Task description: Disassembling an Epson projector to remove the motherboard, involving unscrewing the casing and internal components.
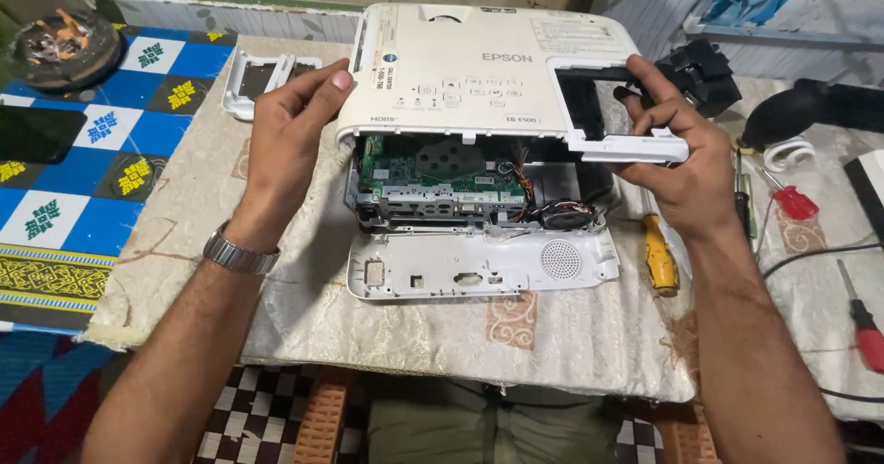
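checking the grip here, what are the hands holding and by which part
Both hold the white top cover of the projector: left hand on its left edge, right hand at the right front corner.

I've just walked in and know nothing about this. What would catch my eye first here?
First, the white top cover of a projector in the middle of the table, tilted up by the left hand and the right hand, one at each side. Under its raised near edge lies a green circuit board with wires and a small round speaker. To the right, on the pale cloth, rest a yellow-handled screwdriver and red-handled ones.
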